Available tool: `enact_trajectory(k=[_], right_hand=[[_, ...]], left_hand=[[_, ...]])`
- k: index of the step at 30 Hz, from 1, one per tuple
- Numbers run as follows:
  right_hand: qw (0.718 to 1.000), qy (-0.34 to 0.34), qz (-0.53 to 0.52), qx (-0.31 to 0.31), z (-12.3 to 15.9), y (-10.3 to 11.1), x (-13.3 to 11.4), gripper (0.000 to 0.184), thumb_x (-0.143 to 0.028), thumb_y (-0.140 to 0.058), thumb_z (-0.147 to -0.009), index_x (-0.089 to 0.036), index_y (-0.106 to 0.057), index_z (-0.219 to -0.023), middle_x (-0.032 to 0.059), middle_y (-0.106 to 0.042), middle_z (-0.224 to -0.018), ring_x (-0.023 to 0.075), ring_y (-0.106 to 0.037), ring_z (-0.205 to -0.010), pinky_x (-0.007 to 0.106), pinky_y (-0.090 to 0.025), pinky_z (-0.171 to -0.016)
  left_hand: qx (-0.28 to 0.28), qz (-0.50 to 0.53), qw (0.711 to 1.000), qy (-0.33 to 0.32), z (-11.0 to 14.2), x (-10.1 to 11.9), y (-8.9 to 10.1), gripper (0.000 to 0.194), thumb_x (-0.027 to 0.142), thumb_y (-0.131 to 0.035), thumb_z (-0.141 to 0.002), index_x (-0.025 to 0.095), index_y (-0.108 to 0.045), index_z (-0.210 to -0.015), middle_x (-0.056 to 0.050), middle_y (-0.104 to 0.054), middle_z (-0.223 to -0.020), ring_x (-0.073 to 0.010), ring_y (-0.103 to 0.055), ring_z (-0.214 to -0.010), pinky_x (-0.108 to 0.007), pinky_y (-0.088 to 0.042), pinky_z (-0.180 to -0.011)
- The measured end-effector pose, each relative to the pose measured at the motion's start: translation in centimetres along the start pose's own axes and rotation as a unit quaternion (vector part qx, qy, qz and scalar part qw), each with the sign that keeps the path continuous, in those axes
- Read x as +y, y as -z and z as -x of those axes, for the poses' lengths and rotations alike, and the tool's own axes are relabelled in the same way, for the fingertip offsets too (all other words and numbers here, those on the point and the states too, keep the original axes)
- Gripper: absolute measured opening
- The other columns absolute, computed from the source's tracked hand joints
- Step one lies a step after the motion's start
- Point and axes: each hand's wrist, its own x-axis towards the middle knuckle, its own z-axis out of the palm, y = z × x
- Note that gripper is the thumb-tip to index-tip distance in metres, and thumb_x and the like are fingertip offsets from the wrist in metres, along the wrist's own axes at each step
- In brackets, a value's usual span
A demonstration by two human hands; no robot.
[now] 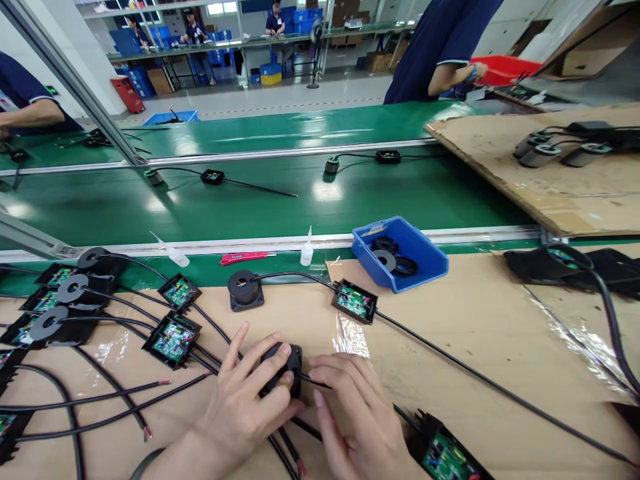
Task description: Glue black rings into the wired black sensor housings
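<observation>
My left hand (pixel 253 393) is closed around a black round housing with a square flange (pixel 296 363), its fingers lying over the top. Just to its right, my right hand (pixel 357 407) has curled fingers around the black cable (pixel 316 382) where it leaves the housing. Part of that cable is hidden under the right hand. It appears again beyond the hand and runs to an open black box with a green circuit board (pixel 450 460) at the bottom edge. A similar black housing (pixel 245 290) stands farther up, wired to another open circuit box (pixel 355 301).
Several wired housings and circuit boxes (pixel 173 339) lie at the left. A blue bin (pixel 425 260) holds black rings. A red utility knife (pixel 247 257) and two small dropper bottles (pixel 307 250) lie along the green strip. Beyond runs a green conveyor (pixel 260 213); co-workers stand past it.
</observation>
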Motion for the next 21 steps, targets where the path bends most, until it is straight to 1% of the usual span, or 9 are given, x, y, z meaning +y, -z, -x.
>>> enact_trajectory(k=[2, 5, 9, 11, 14, 16, 17, 19, 21], right_hand=[[1.000, 0.014, -0.001, -0.010, -0.5, 0.3, -0.4, 0.029, 0.003, -0.041, -0.081, -0.015, -0.056, -0.098, 0.0084, -0.066, -0.102, 0.0196, -0.055, -0.096, 0.033, -0.041, -0.087], [0.998, 0.041, 0.036, -0.032, -1.0, 0.0, -0.9, 0.036, 0.003, -0.040, -0.076, -0.014, -0.057, -0.103, 0.0047, -0.069, -0.099, 0.0196, -0.055, -0.096, 0.033, -0.036, -0.087], [0.991, 0.058, 0.113, -0.034, -1.1, -1.0, -1.4, 0.039, 0.005, -0.038, -0.075, -0.013, -0.057, -0.103, 0.0054, -0.070, -0.093, 0.0206, -0.057, -0.094, 0.036, -0.032, -0.084], [0.988, 0.068, 0.134, -0.039, -1.2, -1.3, -1.5, 0.035, 0.004, -0.038, -0.078, -0.014, -0.057, -0.101, 0.0053, -0.069, -0.089, 0.0208, -0.057, -0.091, 0.036, -0.032, -0.082], [0.983, 0.081, 0.149, -0.072, -1.7, -1.3, -1.6, 0.021, -0.003, -0.042, -0.087, -0.015, -0.057, -0.096, 0.0042, -0.065, -0.082, 0.0203, -0.057, -0.083, 0.036, -0.031, -0.080], [0.978, 0.095, 0.163, -0.085, -2.0, -1.3, -1.6, 0.015, -0.011, -0.043, -0.093, -0.016, -0.057, -0.094, 0.0042, -0.064, -0.082, 0.0202, -0.056, -0.080, 0.037, -0.031, -0.078], [0.975, 0.106, 0.173, -0.087, -2.2, -1.2, -1.6, 0.014, -0.013, -0.043, -0.095, -0.016, -0.057, -0.093, 0.0044, -0.064, -0.081, 0.0202, -0.056, -0.079, 0.037, -0.031, -0.078], [0.969, 0.125, 0.189, -0.096, -2.2, -1.2, -1.5, 0.017, -0.013, -0.041, -0.097, -0.015, -0.057, -0.093, 0.0048, -0.065, -0.081, 0.0200, -0.056, -0.078, 0.038, -0.032, -0.078], [0.965, 0.143, 0.189, -0.115, -2.1, -1.1, -1.3, 0.020, -0.009, -0.040, -0.095, -0.014, -0.059, -0.096, 0.0052, -0.066, -0.083, 0.0199, -0.058, -0.084, 0.040, -0.032, -0.082]], left_hand=[[0.010, -0.004, 1.000, 0.005, 0.4, -0.1, -0.1, 0.010, 0.025, -0.069, -0.088, 0.018, -0.067, -0.081, -0.006, -0.076, -0.108, -0.0258, -0.061, -0.119, -0.056, -0.025, -0.119], [0.010, -0.019, 1.000, 0.009, 0.8, -0.1, 0.2, 0.002, 0.020, -0.068, -0.087, 0.020, -0.069, -0.086, -0.004, -0.075, -0.113, -0.0274, -0.058, -0.123, -0.059, -0.021, -0.119], [0.004, -0.026, 0.999, 0.026, 1.0, 0.3, 0.8, 0.007, 0.020, -0.068, -0.086, 0.020, -0.071, -0.092, -0.011, -0.070, -0.118, -0.0292, -0.053, -0.126, -0.062, -0.018, -0.118], [-0.010, 0.004, 0.999, 0.050, 0.9, 0.2, 1.2, 0.013, 0.020, -0.068, -0.086, 0.022, -0.072, -0.097, -0.015, -0.065, -0.122, -0.0302, -0.050, -0.129, -0.064, -0.018, -0.116], [-0.078, 0.124, 0.982, 0.122, 0.7, -1.0, 2.1, 0.015, 0.020, -0.069, -0.082, 0.027, -0.074, -0.094, -0.014, -0.055, -0.135, -0.0355, -0.041, -0.137, -0.069, -0.017, -0.114], [-0.099, 0.259, 0.940, 0.199, 0.6, -2.3, 2.7, 0.015, 0.020, -0.066, -0.082, 0.026, -0.074, -0.094, -0.013, -0.054, -0.139, -0.0357, -0.042, -0.138, -0.064, -0.025, -0.114], [-0.090, 0.337, 0.906, 0.238, 0.5, -3.0, 2.9, 0.017, 0.021, -0.063, -0.084, 0.024, -0.072, -0.098, -0.013, -0.056, -0.137, -0.0338, -0.046, -0.135, -0.059, -0.032, -0.113], [-0.057, 0.469, 0.826, 0.309, 0.5, -3.9, 2.9, 0.024, 0.023, -0.057, -0.089, 0.020, -0.065, -0.111, -0.015, -0.062, -0.129, -0.0283, -0.055, -0.128, -0.048, -0.043, -0.109], [-0.054, 0.535, 0.759, 0.366, 0.5, -4.1, 2.5, 0.031, 0.023, -0.053, -0.092, 0.019, -0.058, -0.122, -0.014, -0.065, -0.126, -0.0248, -0.059, -0.124, -0.043, -0.046, -0.107]])
